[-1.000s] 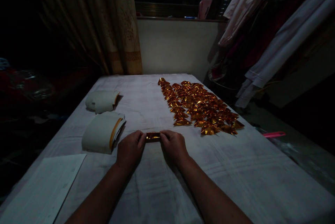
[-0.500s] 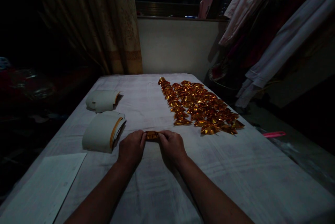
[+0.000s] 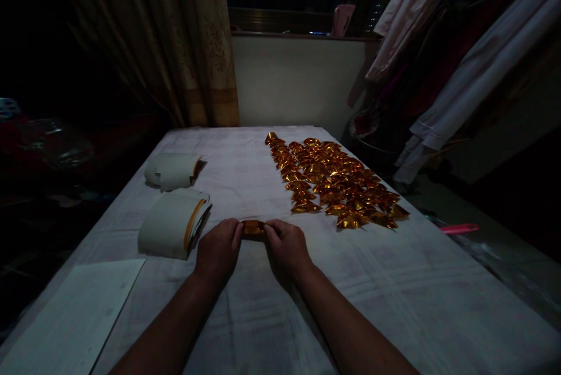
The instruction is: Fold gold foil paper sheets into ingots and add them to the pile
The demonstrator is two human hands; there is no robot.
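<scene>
A small folded gold foil paper [image 3: 253, 227] lies on the white-covered table [image 3: 394, 293], pinched at both ends. My left hand [image 3: 218, 250] grips its left end and my right hand [image 3: 287, 248] grips its right end, fingers closed. To the far right, several folded gold foil pieces [image 3: 335, 182] are spread in rows. At the left sit two curled stacks of paper sheets, a near stack [image 3: 173, 230] with a gold edge showing and a far stack [image 3: 172, 170].
A flat white sheet [image 3: 70, 319] lies at the table's near left corner. A curtain [image 3: 175, 42] hangs behind the table, a low wall [image 3: 298, 80] under a window stands at the back, and clothes [image 3: 460, 59] hang at the right. A pink object [image 3: 458, 228] lies off the table's right edge.
My hands have moved closer together, so the gold foil paper between them looks shorter than one second ago.
</scene>
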